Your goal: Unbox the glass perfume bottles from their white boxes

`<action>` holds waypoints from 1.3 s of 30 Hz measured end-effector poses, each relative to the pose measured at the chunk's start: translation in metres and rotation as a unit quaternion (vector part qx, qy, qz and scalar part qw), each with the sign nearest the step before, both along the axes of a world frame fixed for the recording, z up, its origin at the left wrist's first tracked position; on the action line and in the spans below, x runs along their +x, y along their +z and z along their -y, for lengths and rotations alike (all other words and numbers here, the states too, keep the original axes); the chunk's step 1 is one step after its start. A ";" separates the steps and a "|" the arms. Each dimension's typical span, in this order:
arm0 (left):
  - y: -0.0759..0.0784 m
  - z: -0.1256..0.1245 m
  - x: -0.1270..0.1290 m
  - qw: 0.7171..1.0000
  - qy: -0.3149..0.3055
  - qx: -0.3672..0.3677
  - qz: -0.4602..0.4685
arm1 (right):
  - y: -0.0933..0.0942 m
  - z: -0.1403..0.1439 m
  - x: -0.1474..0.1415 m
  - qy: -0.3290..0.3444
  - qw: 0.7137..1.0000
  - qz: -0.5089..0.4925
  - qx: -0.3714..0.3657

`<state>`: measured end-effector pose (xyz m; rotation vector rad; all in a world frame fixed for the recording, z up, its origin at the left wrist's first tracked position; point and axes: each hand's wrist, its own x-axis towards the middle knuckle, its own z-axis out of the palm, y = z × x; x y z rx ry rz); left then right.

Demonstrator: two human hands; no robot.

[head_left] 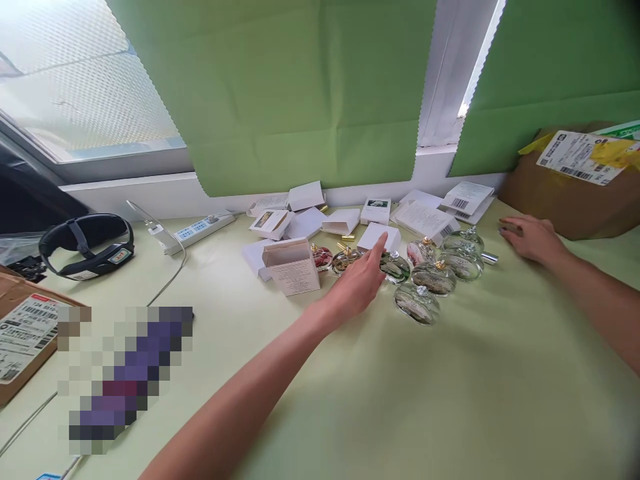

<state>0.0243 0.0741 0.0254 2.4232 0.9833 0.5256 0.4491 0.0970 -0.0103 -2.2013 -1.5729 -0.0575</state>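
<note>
My left hand [361, 280] stretches out over the pale green table [400, 400], fingers extended, its fingertip near a small white box [380, 235] and a round glass bottle [396, 267]. It holds nothing. Several round glass bottles [433, 277] with gold or silver caps cluster just right of it. My right hand [531, 239] rests flat on the table at the right, fingers apart, beside the bottle [466, 241] farthest right. An open white carton [293, 265] stands left of my left hand.
Several small white boxes [425, 219] and leaflets lie along the wall under green paper. A brown parcel [575, 180] sits far right, another parcel [25, 333] far left. A power strip [197, 231], a black headset [87, 247] and a cable lie at left.
</note>
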 end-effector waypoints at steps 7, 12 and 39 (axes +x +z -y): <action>-0.005 0.002 0.003 0.999 0.049 0.016 0.004 | 0.004 -0.002 0.007 -0.025 0.996 -0.081 -0.023; -0.005 0.005 0.003 0.998 0.062 0.023 -0.002 | 0.019 0.013 -0.020 -0.073 0.970 -0.201 0.112; -0.044 0.043 -0.045 0.981 0.077 0.044 0.171 | 0.121 0.056 -0.254 0.413 0.901 -0.087 -0.097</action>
